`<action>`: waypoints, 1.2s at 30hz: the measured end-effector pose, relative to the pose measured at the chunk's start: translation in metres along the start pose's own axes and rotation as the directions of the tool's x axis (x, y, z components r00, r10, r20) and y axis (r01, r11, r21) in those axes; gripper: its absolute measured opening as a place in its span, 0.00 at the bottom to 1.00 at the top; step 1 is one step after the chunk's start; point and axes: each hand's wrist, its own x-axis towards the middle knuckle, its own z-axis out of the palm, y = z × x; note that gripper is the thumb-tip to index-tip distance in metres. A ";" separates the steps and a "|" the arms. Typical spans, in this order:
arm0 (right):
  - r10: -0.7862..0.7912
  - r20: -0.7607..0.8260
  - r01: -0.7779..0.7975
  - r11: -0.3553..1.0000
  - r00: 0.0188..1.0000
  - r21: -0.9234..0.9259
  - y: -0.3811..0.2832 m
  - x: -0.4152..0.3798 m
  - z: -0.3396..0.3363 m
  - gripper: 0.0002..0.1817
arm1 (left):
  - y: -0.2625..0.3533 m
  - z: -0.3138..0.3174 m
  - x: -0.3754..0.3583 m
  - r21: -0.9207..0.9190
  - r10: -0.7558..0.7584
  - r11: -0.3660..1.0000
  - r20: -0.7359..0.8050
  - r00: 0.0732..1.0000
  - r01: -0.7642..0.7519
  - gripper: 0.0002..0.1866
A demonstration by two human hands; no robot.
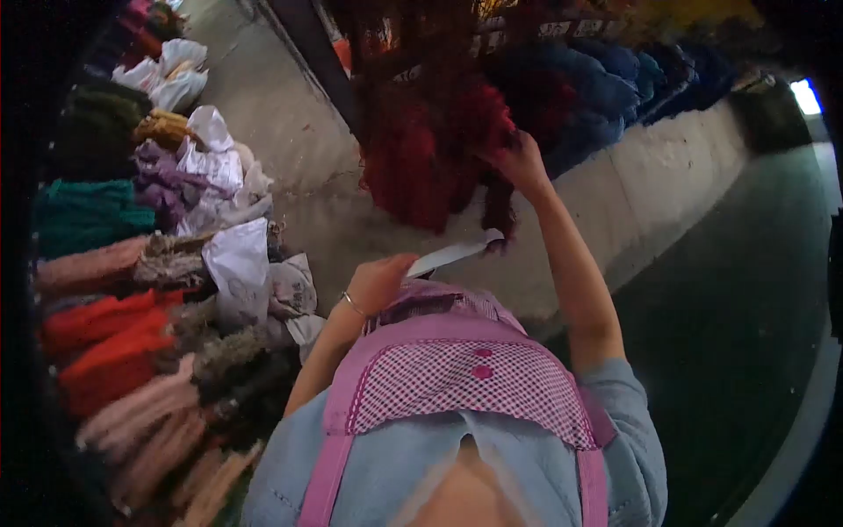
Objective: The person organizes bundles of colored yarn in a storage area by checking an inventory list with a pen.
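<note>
My left hand, with a bangle at its wrist, is closed around one end of a long white strip in front of the apron. Dark red, fuzzy yarn hangs in thick skeins from a rack ahead of me. My right hand reaches up to these skeins, its fingers closed on the red yarn and partly hidden by it. A dark tuft dangles below that hand, close to the strip's far end.
Blue skeins hang farther right along the rack, under small number labels. A dark post stands left of the red yarn. On the left, colored yarn bundles and white plastic bags line the concrete floor.
</note>
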 end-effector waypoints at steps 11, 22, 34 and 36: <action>-0.099 0.107 0.056 0.933 0.989 0.354 -0.019 -0.013 -0.034 0.34 | 0.046 0.055 -0.072 -0.069 -0.255 0.967 -0.299 0.920 0.245 0.13; 0.055 0.367 -0.258 0.807 0.929 0.532 -0.026 -0.004 -0.032 0.37 | 0.060 0.057 -0.065 -0.048 -0.210 0.978 -0.321 0.923 0.205 0.16; -0.031 0.120 -0.029 0.885 0.992 0.464 -0.021 -0.110 -0.091 0.38 | 0.050 0.040 -0.067 -0.125 -0.299 0.954 -0.283 0.911 0.273 0.17; 0.016 0.139 -0.071 0.915 0.990 0.398 -0.014 -0.114 -0.098 0.36 | 0.046 0.039 -0.072 -0.075 -0.327 0.945 -0.241 0.914 0.318 0.17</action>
